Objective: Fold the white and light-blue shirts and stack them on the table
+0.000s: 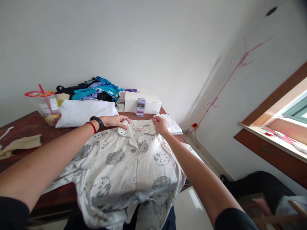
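Observation:
A cream pajama shirt [144, 163] with a grey cartoon-cat print and a button front lies face up over the table, its lower part hanging off the near edge. My left hand [116, 121], with a black band and a red cord at the wrist, pinches the collar on its left side. On the collar's other side, near the shoulder, my right hand [160, 125] has its fingers closed on the fabric. A small neck label shows between the two hands. Where the sleeves end is partly hidden by my forearms.
Behind the shirt stand a white box [153, 102] and a small pixelated item [140, 107]. Left of them are a white folded cloth [86, 110], piled clothes [100, 89] and a plastic cup with a straw [46, 107]. A pink coat rack [225, 86] stands right.

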Tool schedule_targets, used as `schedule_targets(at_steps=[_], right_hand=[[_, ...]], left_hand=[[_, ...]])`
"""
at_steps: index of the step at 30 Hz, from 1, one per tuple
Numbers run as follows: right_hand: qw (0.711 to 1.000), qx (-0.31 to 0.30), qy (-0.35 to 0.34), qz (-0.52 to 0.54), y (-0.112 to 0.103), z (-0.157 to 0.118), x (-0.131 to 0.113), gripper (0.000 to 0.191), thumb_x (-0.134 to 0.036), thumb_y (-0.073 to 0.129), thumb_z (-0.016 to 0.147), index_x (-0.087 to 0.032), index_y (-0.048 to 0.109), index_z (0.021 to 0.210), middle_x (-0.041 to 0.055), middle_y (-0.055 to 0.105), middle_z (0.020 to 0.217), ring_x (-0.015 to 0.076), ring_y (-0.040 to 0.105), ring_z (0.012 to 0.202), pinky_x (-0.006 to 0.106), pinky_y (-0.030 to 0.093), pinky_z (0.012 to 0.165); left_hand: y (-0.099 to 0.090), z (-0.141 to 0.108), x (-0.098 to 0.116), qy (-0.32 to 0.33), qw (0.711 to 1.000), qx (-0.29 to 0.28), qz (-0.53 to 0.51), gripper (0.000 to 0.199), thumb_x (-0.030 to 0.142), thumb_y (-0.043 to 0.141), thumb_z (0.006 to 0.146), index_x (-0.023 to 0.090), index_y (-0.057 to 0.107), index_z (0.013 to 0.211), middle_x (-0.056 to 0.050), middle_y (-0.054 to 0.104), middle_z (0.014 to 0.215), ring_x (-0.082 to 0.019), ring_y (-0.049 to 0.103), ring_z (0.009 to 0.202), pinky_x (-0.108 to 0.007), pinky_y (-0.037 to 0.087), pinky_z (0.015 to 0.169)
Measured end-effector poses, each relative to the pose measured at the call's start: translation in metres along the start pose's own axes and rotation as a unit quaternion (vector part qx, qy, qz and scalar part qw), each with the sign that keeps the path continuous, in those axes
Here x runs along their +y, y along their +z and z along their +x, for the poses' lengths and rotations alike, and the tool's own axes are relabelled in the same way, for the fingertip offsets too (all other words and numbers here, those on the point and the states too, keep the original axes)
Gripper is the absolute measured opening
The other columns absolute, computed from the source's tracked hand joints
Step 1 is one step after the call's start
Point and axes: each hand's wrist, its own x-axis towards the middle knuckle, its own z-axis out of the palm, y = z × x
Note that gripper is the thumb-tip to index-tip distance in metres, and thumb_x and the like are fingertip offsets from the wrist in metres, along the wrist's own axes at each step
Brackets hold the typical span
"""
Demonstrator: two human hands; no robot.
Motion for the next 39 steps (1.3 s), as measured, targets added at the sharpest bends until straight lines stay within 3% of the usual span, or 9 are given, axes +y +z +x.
schedule_targets(at_steps=[5,9,12,18,23,27,33,36,39], right_hand=[[0.997,-0.015,0.001,-0.08,0.023,0.004,-0.008,0.028,-0.028,0.044,0.096,-0.021,0.069,0.105,0.0055,0.071,0.094,0.0222,0.063,0.09,0.033,0.048,0.083],[0.987,-0.059,-0.005,-0.152,0.048,-0.01,-0.018,0.029,-0.02,0.05,0.095,-0.02,0.068,0.119,0.0113,0.069,0.112,0.0265,0.061,0.106,0.038,0.046,0.094],[0.977,-0.082,-0.02,-0.196,0.044,-0.03,-0.024,0.041,-0.028,0.055,0.097,-0.022,0.059,0.137,0.0156,0.059,0.133,0.0317,0.055,0.12,0.045,0.043,0.101],[0.964,-0.09,-0.14,-0.206,-0.034,-0.103,-0.022,0.036,-0.038,0.049,0.102,-0.023,0.063,0.131,0.0142,0.057,0.136,0.0311,0.054,0.126,0.046,0.042,0.109],[0.963,-0.098,-0.065,-0.242,-0.124,-0.178,0.0,0.03,-0.039,0.054,0.098,-0.025,0.07,0.119,0.0107,0.067,0.123,0.0297,0.06,0.12,0.047,0.044,0.109],[0.951,-0.122,-0.003,-0.285,-0.176,-0.225,0.017,0.048,-0.045,0.069,0.088,-0.025,0.067,0.131,0.0128,0.063,0.135,0.0323,0.057,0.129,0.049,0.042,0.113],[0.96,-0.129,0.025,-0.247,-0.191,-0.263,0.028,0.056,-0.052,0.072,0.083,-0.025,0.069,0.133,0.0127,0.059,0.148,0.0341,0.054,0.138,0.052,0.04,0.117],[0.979,-0.052,0.014,-0.196,-0.182,-0.266,0.038,0.037,-0.047,0.062,0.089,-0.027,0.077,0.116,0.0096,0.067,0.138,0.0324,0.061,0.131,0.05,0.045,0.113],[0.987,0.052,0.043,-0.144,-0.18,-0.258,0.047,0.034,-0.051,0.058,0.09,-0.026,0.079,0.097,0.0081,0.079,0.103,0.0312,0.073,0.102,0.044,0.058,0.091]], left_hand=[[0.014,0.002,-0.01,-0.018,0.993,0.096,0.058,0.056,0.049,0.072,0.074,0.02,0.061,0.12,-0.006,0.069,0.114,-0.026,0.065,0.106,-0.032,0.052,0.089],[0.051,-0.001,-0.018,-0.054,0.967,0.213,0.126,0.04,0.039,0.059,0.087,0.021,0.058,0.123,-0.011,0.065,0.129,-0.029,0.063,0.116,-0.039,0.048,0.101],[0.075,-0.004,-0.023,-0.077,0.94,0.289,0.162,0.034,0.035,0.042,0.1,0.024,0.055,0.129,-0.011,0.062,0.134,-0.028,0.063,0.119,-0.041,0.048,0.101],[0.081,0.0,-0.03,-0.082,0.924,0.32,0.193,0.034,0.041,0.037,0.104,0.025,0.057,0.127,-0.01,0.064,0.131,-0.027,0.065,0.115,-0.037,0.05,0.094],[0.079,0.004,-0.031,-0.084,0.916,0.318,0.228,0.032,0.04,0.039,0.103,0.024,0.059,0.123,-0.009,0.065,0.126,-0.026,0.068,0.107,-0.035,0.051,0.087],[0.081,0.001,-0.024,-0.078,0.909,0.317,0.26,0.033,0.036,0.038,0.102,0.023,0.058,0.125,-0.009,0.063,0.127,-0.026,0.067,0.102,-0.035,0.05,0.083],[0.084,-0.007,-0.004,-0.044,0.894,0.311,0.32,0.028,0.029,0.038,0.103,0.019,0.062,0.114,-0.011,0.06,0.12,-0.025,0.062,0.096,-0.035,0.048,0.078],[0.085,-0.008,0.003,-0.026,0.884,0.307,0.351,0.021,0.021,0.044,0.101,0.015,0.064,0.106,-0.012,0.06,0.116,-0.026,0.058,0.104,-0.038,0.047,0.086],[0.086,-0.007,0.006,-0.02,0.878,0.303,0.371,0.014,0.02,0.051,0.1,0.014,0.064,0.104,-0.01,0.061,0.115,-0.026,0.056,0.109,-0.042,0.047,0.092]])
